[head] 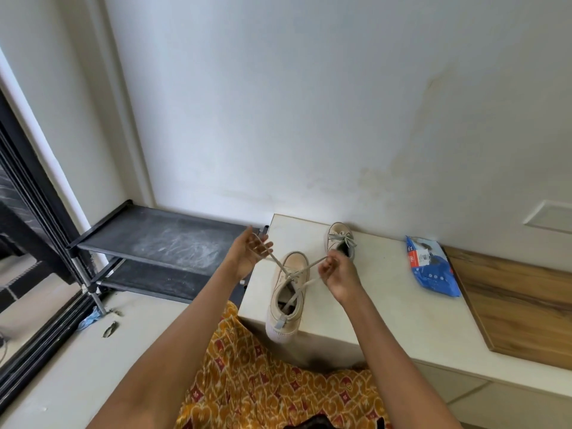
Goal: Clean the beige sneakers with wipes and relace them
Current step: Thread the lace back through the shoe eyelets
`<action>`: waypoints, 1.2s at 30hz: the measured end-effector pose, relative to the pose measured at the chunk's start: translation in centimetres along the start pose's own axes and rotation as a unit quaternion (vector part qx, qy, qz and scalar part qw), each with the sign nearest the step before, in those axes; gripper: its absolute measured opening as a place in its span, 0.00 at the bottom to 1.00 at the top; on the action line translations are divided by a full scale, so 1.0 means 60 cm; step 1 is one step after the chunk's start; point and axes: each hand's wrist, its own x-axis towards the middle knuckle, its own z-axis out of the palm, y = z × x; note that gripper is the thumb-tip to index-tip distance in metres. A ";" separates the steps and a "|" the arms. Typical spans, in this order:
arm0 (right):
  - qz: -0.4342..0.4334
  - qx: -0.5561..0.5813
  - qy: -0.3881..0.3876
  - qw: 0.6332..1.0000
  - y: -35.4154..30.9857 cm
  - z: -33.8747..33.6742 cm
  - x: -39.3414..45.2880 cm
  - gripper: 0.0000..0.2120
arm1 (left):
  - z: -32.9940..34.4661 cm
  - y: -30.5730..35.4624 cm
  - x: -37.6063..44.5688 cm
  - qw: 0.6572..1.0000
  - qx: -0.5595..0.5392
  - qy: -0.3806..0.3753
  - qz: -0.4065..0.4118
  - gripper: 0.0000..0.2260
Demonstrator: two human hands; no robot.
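I am pulling the lace [280,264] ends crosswise above the near sneaker [286,294] on the table [387,308] — left hand [249,253] and right hand [335,270] each pinching one end.

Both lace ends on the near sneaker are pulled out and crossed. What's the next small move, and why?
Probably tie the bow. The left hand and right hand each pinch an end of the grey lace, crossed over the near beige canvas sneaker. The far beige sneaker already shows a bow.

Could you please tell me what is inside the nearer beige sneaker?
Inside the nearer sneaker a dark interior shows through the opening, and one lace strand crosses over it. Anything deeper toward the toe is covered by the upper, so it cannot be seen.
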 end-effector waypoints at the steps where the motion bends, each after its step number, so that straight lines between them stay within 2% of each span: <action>1: -0.027 0.007 0.012 1.000 -0.008 0.000 0.000 0.12 | 0.001 0.007 -0.001 0.998 -0.057 0.007 0.016 0.18; 2: -0.055 0.004 0.025 0.998 -0.014 -0.002 0.001 0.11 | 0.000 0.012 0.001 0.995 -0.091 0.015 0.030 0.18; 4: -0.102 -0.014 0.053 0.993 -0.022 -0.005 0.001 0.11 | 0.002 0.019 0.000 0.996 -0.045 0.051 0.057 0.20; 6: -0.140 -0.078 0.084 0.984 -0.024 -0.008 -0.006 0.12 | 0.003 0.015 0.004 0.986 0.117 0.089 0.083 0.21; 7: -0.152 -0.125 0.097 0.976 -0.021 -0.011 -0.007 0.11 | 0.003 0.011 0.008 0.964 0.228 0.092 0.099 0.21; 8: -0.159 -0.180 0.107 0.965 -0.015 -0.015 -0.007 0.10 | 0.000 0.004 0.013 0.924 0.354 0.083 0.116 0.19; 9: -0.156 -0.234 0.111 0.953 -0.007 -0.020 -0.005 0.07 | -0.003 -0.003 0.017 0.868 0.477 0.062 0.123 0.16; 10: -0.148 -0.290 0.111 0.939 0.001 -0.024 -0.003 0.05 | -0.005 -0.011 0.015 0.808 0.579 0.031 0.107 0.15; 11: -0.140 -0.355 0.111 0.918 0.011 -0.030 0.002 0.05 | -0.007 -0.019 0.012 0.754 0.653 -0.010 0.072 0.17; 12: -0.131 -0.438 0.108 0.883 0.020 -0.037 0.008 0.08 | -0.009 -0.025 0.009 0.712 0.699 -0.057 0.033 0.22; 13: -0.129 -0.537 0.097 0.828 0.028 -0.043 0.012 0.10 | -0.007 -0.031 0.004 0.684 0.722 -0.105 0.001 0.23; 14: -0.136 -0.629 0.079 0.761 0.036 -0.048 0.015 0.13 | -0.002 -0.035 -0.002 0.670 0.729 -0.141 -0.019 0.21; 15: -0.148 -0.696 0.056 0.700 0.043 -0.049 0.017 0.15 | 0.005 -0.038 -0.008 0.670 0.723 -0.165 -0.028 0.18; 16: -0.161 -0.735 0.028 0.658 0.047 -0.046 0.017 0.16 | 0.010 -0.038 -0.011 0.686 0.706 -0.171 -0.037 0.17; 17: -0.168 -0.750 -0.007 0.639 0.050 -0.039 0.014 0.16 | 0.014 -0.038 -0.011 0.706 0.686 -0.171 -0.042 0.16; 19: -0.163 -0.753 -0.071 0.634 0.054 -0.023 0.010 0.14 | 0.011 -0.036 -0.005 0.723 0.667 -0.176 -0.038 0.12; 21: -0.153 -0.763 -0.093 0.621 0.058 -0.013 0.010 0.15 | 0.005 -0.037 0.001 0.712 0.675 -0.193 -0.026 0.10; 25: -0.154 -0.749 -0.062 0.642 0.055 -0.013 0.009 0.13 | -0.008 -0.049 0.013 0.695 0.699 -0.164 0.047 0.08; 29: -0.159 -0.765 -0.057 0.621 0.049 -0.006 0.004 0.11 | -0.012 -0.055 0.013 0.704 0.694 -0.134 0.075 0.06; 33: -0.150 -0.804 -0.079 0.570 0.029 -0.011 -0.004 0.09 | -0.020 -0.059 0.007 0.721 0.677 -0.120 0.086 0.06; 36: -0.171 -0.842 -0.066 0.507 0.016 -0.018 -0.008 0.10 | -0.019 -0.062 0.004 0.705 0.694 -0.099 0.104 0.07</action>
